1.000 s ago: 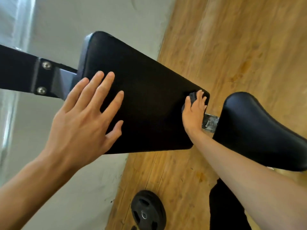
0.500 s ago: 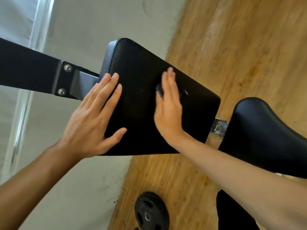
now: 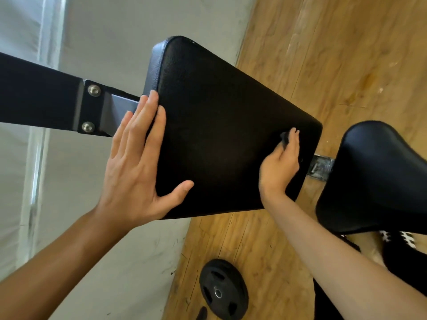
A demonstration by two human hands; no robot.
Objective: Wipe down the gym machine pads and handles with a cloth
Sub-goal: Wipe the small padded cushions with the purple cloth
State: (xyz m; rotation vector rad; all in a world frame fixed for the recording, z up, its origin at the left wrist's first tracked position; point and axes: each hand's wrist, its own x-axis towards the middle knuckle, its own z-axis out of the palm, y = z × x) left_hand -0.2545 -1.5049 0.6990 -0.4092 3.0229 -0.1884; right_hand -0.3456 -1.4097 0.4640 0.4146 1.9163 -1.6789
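A large black back pad point(image 3: 221, 116) fills the middle of the head view, fixed to a black steel frame point(image 3: 34, 93) on the left. My left hand point(image 3: 136, 165) lies flat with straight fingers on the pad's left edge. My right hand point(image 3: 280, 167) presses a small dark cloth point(image 3: 284, 138) against the pad's right end; only a bit of cloth shows between thumb and fingers. A black seat pad point(image 3: 379, 179) sits to the right, joined by a metal bracket point(image 3: 321, 166).
A black weight plate point(image 3: 223, 289) lies on the wooden floor point(image 3: 335, 54) below the pad. A pale wall point(image 3: 115, 31) stands behind the frame on the left. Dark clothing and a patterned shoe point(image 3: 397, 241) show at the lower right.
My right hand has slid with the cloth from the pad's middle back toward its right end. My left hand stays flat on the left edge. The view has shifted slightly.
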